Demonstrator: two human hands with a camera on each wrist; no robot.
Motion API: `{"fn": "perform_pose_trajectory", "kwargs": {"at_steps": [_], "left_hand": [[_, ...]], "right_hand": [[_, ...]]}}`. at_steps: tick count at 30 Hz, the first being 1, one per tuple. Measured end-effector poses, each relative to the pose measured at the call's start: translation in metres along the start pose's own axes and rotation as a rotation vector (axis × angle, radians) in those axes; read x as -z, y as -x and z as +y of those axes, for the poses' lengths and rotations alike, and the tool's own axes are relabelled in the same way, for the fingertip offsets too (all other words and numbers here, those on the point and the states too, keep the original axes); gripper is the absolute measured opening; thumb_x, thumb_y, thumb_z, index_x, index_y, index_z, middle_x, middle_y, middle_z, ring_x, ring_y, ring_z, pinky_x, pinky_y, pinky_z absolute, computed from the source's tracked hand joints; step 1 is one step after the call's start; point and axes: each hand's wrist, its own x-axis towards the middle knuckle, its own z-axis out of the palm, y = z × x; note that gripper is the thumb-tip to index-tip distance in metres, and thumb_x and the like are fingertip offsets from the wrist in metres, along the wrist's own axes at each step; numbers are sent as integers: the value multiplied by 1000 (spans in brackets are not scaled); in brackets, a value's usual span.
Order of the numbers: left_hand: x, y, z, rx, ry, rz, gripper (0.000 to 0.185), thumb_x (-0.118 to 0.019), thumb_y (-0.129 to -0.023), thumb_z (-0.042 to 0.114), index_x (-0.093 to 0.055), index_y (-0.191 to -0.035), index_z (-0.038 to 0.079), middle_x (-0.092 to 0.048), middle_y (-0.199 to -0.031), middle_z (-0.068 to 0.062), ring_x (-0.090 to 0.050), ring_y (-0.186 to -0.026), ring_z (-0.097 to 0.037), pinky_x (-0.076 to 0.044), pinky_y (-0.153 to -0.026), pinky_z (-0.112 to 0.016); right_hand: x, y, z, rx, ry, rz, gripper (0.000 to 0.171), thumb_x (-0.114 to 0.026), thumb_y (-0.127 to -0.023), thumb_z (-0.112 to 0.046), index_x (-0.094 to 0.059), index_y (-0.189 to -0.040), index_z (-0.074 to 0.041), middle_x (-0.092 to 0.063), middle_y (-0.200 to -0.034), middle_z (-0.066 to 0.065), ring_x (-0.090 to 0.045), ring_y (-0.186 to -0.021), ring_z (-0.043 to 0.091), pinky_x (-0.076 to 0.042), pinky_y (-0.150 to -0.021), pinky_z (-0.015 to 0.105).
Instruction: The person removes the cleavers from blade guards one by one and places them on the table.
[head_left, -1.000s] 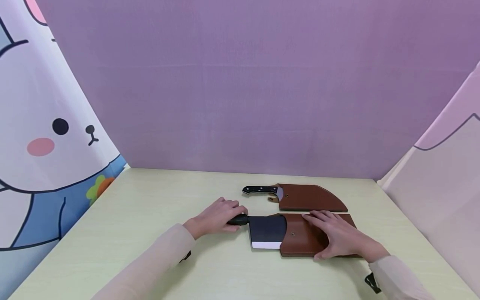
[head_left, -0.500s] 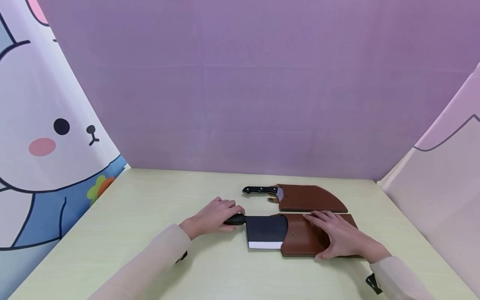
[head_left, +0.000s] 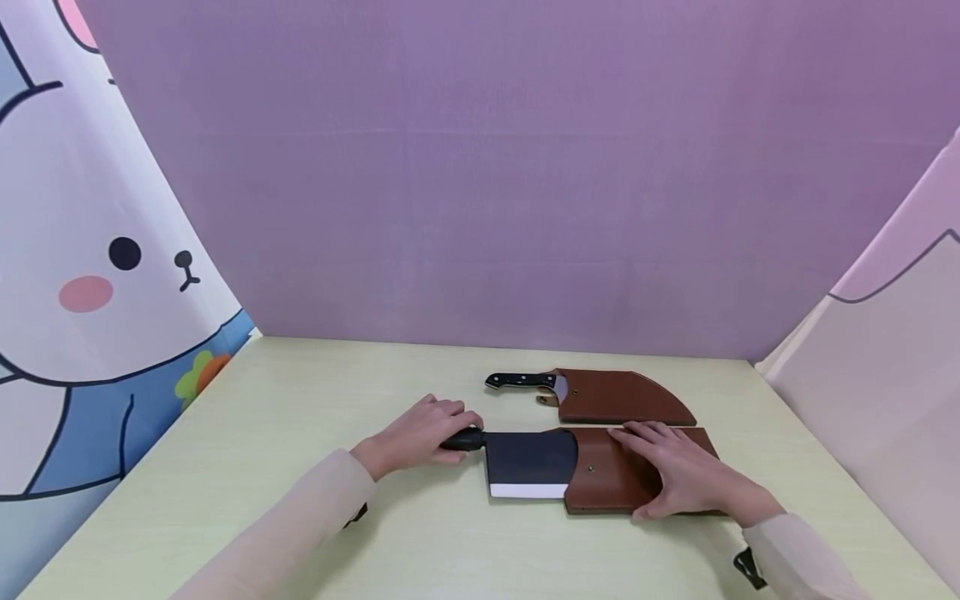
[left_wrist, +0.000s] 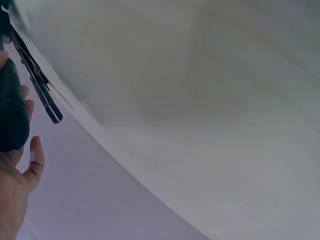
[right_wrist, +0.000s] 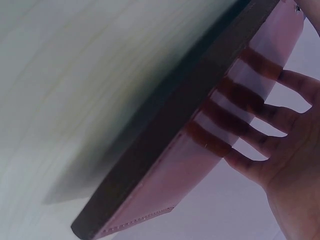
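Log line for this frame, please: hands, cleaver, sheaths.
left hand: grips cleaver handle | right hand: flat on near sheath | cleaver: blade partly out | far sheath: second knife inside

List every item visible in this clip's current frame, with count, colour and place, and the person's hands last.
cleaver: 1, dark blade with pale edge, black handle, near centre of table, partly inside a sheath
near sheath: 1, brown leather, around the cleaver's blade end
far knife: 1, black riveted handle, behind the cleaver
far sheath: 1, brown, curved, covering the far knife's blade
table: 1, pale green
backdrop: 1, purple, behind table
bunny curtain: 1, white and blue, left
left hand: grips cleaver handle
right hand: flat on near sheath
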Motion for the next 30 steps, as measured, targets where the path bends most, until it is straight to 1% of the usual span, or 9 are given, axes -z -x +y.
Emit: {"fn": "perform_pose_trajectory", "kwargs": {"at_steps": [9,18,30], "left_hand": [[3,4,-1,9,14,-8,38,-66,-80,34,-53,-115,24,-57,-90,8,-54,-80,-8,-40,-75,-30],[7,12,-3,19,1,-11,38,-67,-79,35,-54,-114,25,-56,-91,9,-54,-81,-8,-40,-75,-30],[11,19,-6,6,-8,14,39,-69,-78,35,-54,-113,25,-56,-90,8,-54,-81,-8,-41,-75,-32]], "right_hand": [[0,1,0,12,3,14,102,-72,-56,-67,-38,-139,-19,-41,-138,19,-37,-123,44,-30,-89,68],[0,2,2,25,10,30,103,-71,-56,-68,-39,-139,-18,-42,-137,18,-39,-121,41,-32,-87,66],[2,4,3,27,2,26,102,-72,-56,-68,-39,-139,-17,-42,-136,18,-40,-121,42,-32,-87,66]]}}
